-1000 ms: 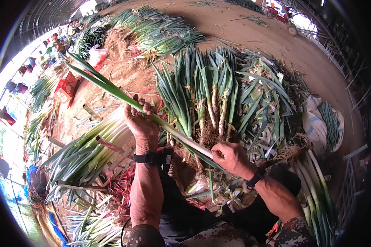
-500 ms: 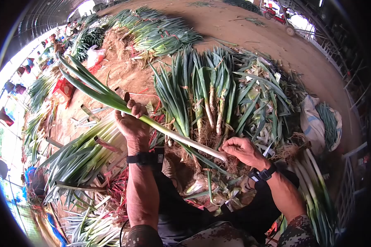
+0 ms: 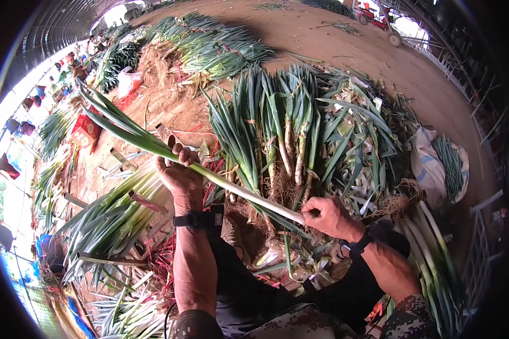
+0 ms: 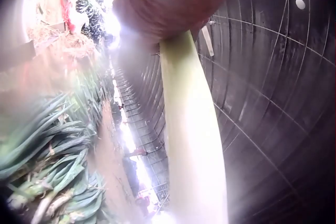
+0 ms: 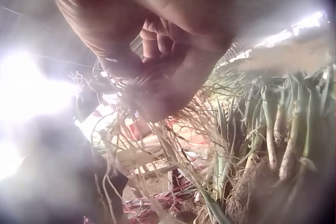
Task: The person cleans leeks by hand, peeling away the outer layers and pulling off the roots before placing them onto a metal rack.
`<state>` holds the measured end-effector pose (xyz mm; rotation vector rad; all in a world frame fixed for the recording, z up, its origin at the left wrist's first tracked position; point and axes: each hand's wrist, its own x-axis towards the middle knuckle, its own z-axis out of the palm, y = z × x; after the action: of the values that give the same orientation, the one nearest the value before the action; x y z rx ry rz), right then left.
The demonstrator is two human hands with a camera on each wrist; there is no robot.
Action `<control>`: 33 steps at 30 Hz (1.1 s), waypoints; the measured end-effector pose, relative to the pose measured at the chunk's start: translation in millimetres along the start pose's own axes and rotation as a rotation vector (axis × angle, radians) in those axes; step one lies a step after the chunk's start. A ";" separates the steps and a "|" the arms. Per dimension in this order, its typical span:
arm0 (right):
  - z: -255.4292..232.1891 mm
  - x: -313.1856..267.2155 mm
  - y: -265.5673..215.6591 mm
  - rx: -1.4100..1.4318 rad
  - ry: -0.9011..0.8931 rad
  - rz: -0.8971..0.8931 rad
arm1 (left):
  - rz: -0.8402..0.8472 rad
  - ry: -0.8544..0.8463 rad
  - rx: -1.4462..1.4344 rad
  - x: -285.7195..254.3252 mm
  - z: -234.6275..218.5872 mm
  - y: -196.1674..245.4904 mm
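A long green onion (image 3: 243, 191) slants across the head view, its green leaves up at the left and its white root end down at the right. My left hand (image 3: 180, 179) grips it around the upper stalk, where white turns to green. In the left wrist view the pale stalk (image 4: 191, 124) runs down from under the fingers. My right hand (image 3: 331, 217) is at the root end, thumb and forefinger pinched together. Thin roots (image 5: 107, 182) hang from those fingertips in the right wrist view. The white tip is partly hidden behind the fingers.
Untrimmed green onions (image 3: 266, 107) stand in front, roots downward, beside a heap of stripped leaves (image 3: 359, 133). Cleaned green onions (image 3: 116, 212) lie in a wooden rack at the left, near red strings (image 3: 163, 265). More stalks (image 3: 430, 243) and a white sack (image 3: 425, 164) are at the right.
My right hand loosened its fingers at the root end half a second ago and now pinches there. My left hand, with the green onion, has shifted slightly left and down.
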<state>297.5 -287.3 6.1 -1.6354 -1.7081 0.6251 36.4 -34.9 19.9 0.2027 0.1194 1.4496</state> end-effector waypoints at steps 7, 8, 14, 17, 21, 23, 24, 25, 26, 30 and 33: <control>6.8 -3.3 12.2 0.087 0.026 0.097 | -0.203 -0.381 -0.200 0.8 -3.7 1.0; 7.6 -3.4 11.6 0.141 0.036 0.155 | -0.236 -0.452 -0.230 1.5 -3.7 0.9; 0.0 7.7 -6.3 0.147 -0.006 0.146 | -0.279 -0.531 -0.194 -7.3 11.0 -6.1; 8.7 3.8 -8.9 0.170 -0.320 0.139 | -0.303 -0.576 -0.214 -5.2 7.5 -10.6; 31.3 -1.2 -1.4 0.100 -0.471 0.307 | -0.174 -0.484 -0.085 -8.2 10.3 -14.5; 33.5 -0.7 -9.0 0.143 -0.362 0.293 | -0.148 -0.292 0.013 -20.5 32.0 -21.7; 27.2 5.0 -21.5 0.162 -0.387 0.299 | -0.136 -0.195 0.061 -24.6 40.1 -24.6; 19.8 12.2 -33.5 0.181 -0.409 0.308 | -0.125 -0.363 0.311 -23.1 35.8 -30.1; 16.9 17.5 -40.0 0.200 -0.428 0.316 | -0.159 -0.414 0.459 -31.4 29.0 -39.6; 7.3 39.9 -59.3 0.359 -0.341 0.172 | -0.365 -0.772 0.813 -78.6 33.5 -82.5; 13.6 42.9 -47.6 0.387 -0.105 0.033 | -0.744 -0.740 0.836 -104.6 43.5 -91.4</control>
<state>256.7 -247.8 38.9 -1.3768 -1.5180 1.0038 121.6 -151.3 39.0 1.2216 0.1641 0.4504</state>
